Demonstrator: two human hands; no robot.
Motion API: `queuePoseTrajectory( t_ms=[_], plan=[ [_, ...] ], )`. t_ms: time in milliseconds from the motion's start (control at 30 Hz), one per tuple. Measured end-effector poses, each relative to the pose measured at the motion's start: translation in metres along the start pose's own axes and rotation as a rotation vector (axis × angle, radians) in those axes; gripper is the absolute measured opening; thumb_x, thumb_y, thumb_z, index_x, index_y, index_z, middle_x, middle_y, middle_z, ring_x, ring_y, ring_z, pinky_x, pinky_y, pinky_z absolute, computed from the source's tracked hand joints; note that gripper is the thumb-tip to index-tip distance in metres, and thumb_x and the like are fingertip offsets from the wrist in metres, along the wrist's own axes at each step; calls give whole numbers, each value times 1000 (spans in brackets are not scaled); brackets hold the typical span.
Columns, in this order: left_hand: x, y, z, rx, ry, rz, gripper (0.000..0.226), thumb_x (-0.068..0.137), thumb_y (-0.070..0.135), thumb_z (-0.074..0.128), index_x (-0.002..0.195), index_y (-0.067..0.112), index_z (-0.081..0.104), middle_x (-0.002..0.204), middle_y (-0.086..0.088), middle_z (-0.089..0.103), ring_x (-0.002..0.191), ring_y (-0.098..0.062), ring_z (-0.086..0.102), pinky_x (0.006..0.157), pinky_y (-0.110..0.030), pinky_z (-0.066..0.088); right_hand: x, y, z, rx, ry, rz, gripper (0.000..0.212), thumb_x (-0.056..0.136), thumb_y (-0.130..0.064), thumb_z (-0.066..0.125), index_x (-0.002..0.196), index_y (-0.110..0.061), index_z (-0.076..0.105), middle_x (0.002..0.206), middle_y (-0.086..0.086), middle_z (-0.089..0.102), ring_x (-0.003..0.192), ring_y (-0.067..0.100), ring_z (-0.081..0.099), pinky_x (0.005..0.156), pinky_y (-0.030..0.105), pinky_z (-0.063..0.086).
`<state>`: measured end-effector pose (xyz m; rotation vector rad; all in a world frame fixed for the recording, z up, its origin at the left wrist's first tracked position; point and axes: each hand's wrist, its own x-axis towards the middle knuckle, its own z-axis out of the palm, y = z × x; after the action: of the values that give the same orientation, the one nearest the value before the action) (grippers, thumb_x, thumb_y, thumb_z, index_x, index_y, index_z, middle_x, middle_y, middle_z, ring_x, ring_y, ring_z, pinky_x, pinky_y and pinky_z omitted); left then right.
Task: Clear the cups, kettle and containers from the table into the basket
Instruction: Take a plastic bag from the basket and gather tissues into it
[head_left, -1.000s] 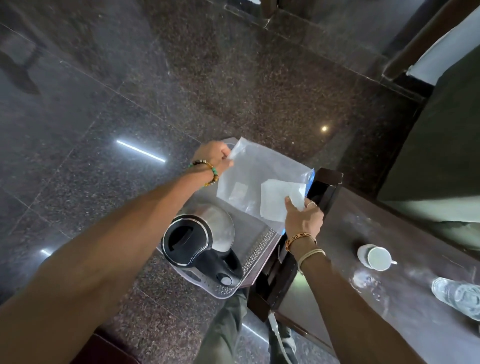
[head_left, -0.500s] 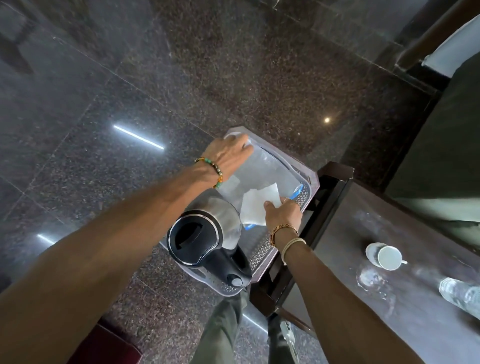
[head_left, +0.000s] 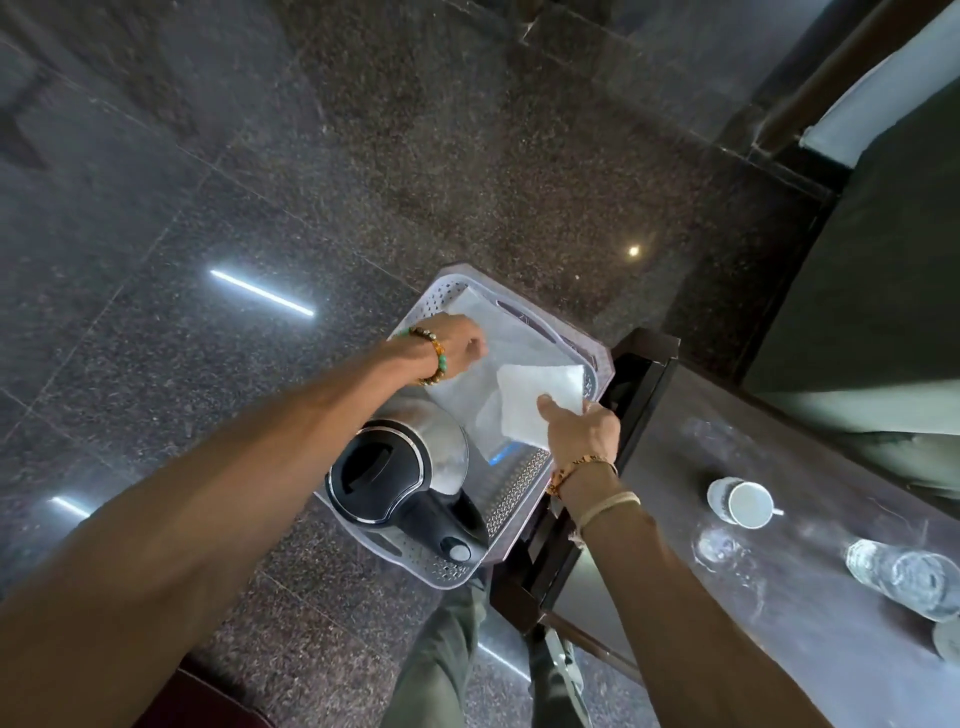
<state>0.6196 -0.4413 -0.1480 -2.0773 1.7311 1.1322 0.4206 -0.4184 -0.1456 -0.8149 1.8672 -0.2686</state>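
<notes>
likely hotel room: granite floor (head_left: 467, 156), bed (head_left: 893, 234), kettle (head_left: 400, 467), cup (head_left: 748, 504) and bottle (head_left: 904, 577) on table (head_left: 805, 649)

Behind the left hand (head_left: 457, 343), the wrist wears a bracelet (head_left: 436, 358) of round brown, orange and green beads. Behind the right hand (head_left: 584, 431) sit a thin gold-coloured chain (head_left: 576, 467) and a pale cord band (head_left: 608, 506). Forearms bare; olive-green trousers (head_left: 447, 654).

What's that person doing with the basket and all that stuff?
A person is moving things from the table into a basket beside it. The left hand and right hand both hold a clear bag with white paper inside, low in the basket next to the kettle. A cup, a glass and a bottle are on the table, not yet cleared.
</notes>
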Motion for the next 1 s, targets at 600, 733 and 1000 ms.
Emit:
queuePoseTrajectory(
  t_ms=[600, 733, 1000],
  plan=[
    [-178, 203, -34, -1598, -60, 177, 59, 76, 36, 79, 121, 2, 61, 120, -18, 66, 107, -30, 66, 89, -46, 55, -120, -52, -211, 580, -405, -247, 32, 80, -8, 77, 108, 0, 64, 103, 17, 72, 92, 33, 71, 77, 45, 59],
    [-216, 242, -35, -1543, -71, 194, 51, 85, 20, 72, 129, 2, 56, 128, -21, 61, 118, -37, 59, 100, -54, 48, -136, -48, -263, 474, -492, -339, 30, 78, -10, 79, 105, -2, 66, 99, 17, 73, 86, 29, 73, 66, 37, 58],
    [-250, 320, -31, -1473, 404, 124, 74, 62, 4, 88, 127, 13, 55, 118, -10, 67, 106, -30, 66, 88, -52, 55, -153, -37, -338, 331, -264, -521, 35, 74, -15, 84, 101, -3, 66, 93, 9, 72, 79, 21, 70, 65, 31, 58]
  ],
)
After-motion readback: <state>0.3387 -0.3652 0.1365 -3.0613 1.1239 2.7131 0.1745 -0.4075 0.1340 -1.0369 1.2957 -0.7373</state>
